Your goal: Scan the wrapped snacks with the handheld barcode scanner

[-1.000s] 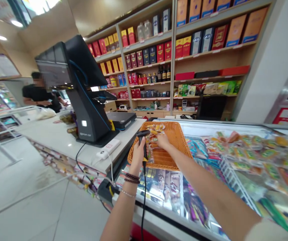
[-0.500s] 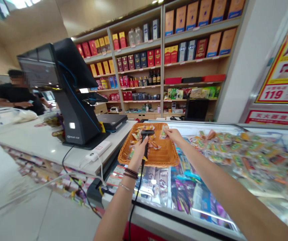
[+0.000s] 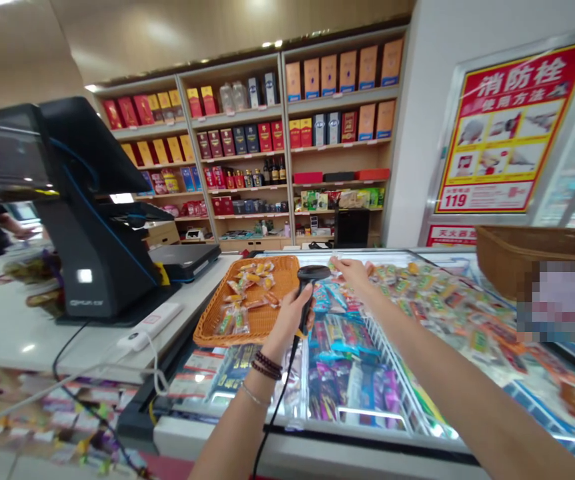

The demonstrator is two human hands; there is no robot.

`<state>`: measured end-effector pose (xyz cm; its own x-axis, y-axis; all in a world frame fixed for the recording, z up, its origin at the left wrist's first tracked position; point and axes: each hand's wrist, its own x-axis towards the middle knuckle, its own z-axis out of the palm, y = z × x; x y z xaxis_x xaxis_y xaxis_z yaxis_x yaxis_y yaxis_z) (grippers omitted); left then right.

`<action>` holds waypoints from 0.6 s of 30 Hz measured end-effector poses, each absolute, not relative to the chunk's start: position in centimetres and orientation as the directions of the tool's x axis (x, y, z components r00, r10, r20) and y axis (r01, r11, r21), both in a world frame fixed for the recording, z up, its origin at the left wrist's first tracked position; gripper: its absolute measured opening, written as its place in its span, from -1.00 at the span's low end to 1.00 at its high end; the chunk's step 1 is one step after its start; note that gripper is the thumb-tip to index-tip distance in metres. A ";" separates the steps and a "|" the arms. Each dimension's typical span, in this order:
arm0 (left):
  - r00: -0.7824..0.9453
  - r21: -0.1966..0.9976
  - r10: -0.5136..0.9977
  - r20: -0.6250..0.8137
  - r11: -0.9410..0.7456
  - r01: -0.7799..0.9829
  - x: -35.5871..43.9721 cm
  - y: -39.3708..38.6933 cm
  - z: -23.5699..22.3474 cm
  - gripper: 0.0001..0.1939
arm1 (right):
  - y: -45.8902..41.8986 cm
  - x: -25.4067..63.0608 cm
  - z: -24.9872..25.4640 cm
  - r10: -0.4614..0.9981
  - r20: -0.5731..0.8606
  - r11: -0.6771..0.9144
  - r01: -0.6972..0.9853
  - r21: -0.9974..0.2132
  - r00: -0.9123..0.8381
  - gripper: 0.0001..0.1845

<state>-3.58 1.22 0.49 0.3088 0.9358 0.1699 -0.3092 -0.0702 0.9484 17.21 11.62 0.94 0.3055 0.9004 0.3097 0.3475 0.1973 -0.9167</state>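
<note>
My left hand [image 3: 291, 312] is closed around the handle of a black handheld barcode scanner [image 3: 313, 272], whose cable runs down past my wrist. Its head tops the grip, at the right edge of an orange wicker basket [image 3: 265, 328]. Several small wrapped snacks [image 3: 250, 275] lie loose in the basket. Farther right, my right hand [image 3: 356, 275] pinches a small clear-wrapped snack packet [image 3: 336, 262], mostly hidden by the fingers. It is held above the glass-topped freezer, apart from the scanner.
Many more wrapped snacks [image 3: 447, 300] cover the freezer's right side, near a brown basket [image 3: 502, 260]. Bagged goods [image 3: 352, 333] show below the glass. On the left counter stand a black checkout terminal [image 3: 102, 240] and a white power strip [image 3: 152, 325]. Shelves of boxes line the back.
The view has turned right. My right hand has moved from above the wicker basket to its right side, the packet still pinched. The scanner has shifted to the basket's right edge.
</note>
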 end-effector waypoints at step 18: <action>0.365 0.957 0.908 0.208 -0.112 -0.268 -3.0 0.6 0.4 -0.27 | 11.5 18.6 1.3 0.883 0.294 0.146 0.381 -0.913 0.366 -0.32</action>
